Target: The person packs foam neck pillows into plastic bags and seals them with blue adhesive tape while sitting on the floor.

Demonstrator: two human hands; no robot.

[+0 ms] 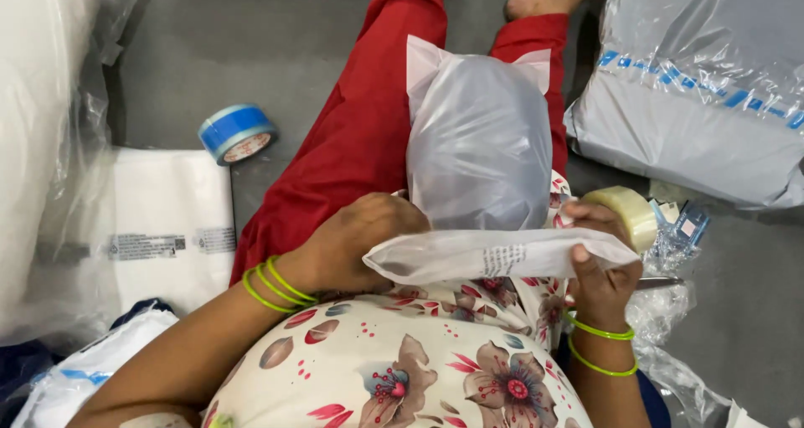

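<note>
A grey plastic mailer bag (pixel 477 152) was laid on the lap, over the red trousers (pixel 352 135), with its open end toward the body. The folded flap (pixel 494 255) of the bag was gripped at both ends: the left hand (pixel 356 239) was closed on its left end, and the right hand (pixel 599 269) was closed on its right corner, with the thumb on top. A roll of clear tape (pixel 626 214) was seen just behind the right hand, perhaps touching it. On the grey floor (pixel 276 43), a blue tape roll (pixel 237 132) was lying near a flat white bag (pixel 167 227). A larger filled grey parcel (pixel 695 93) was lying at the right.
</note>
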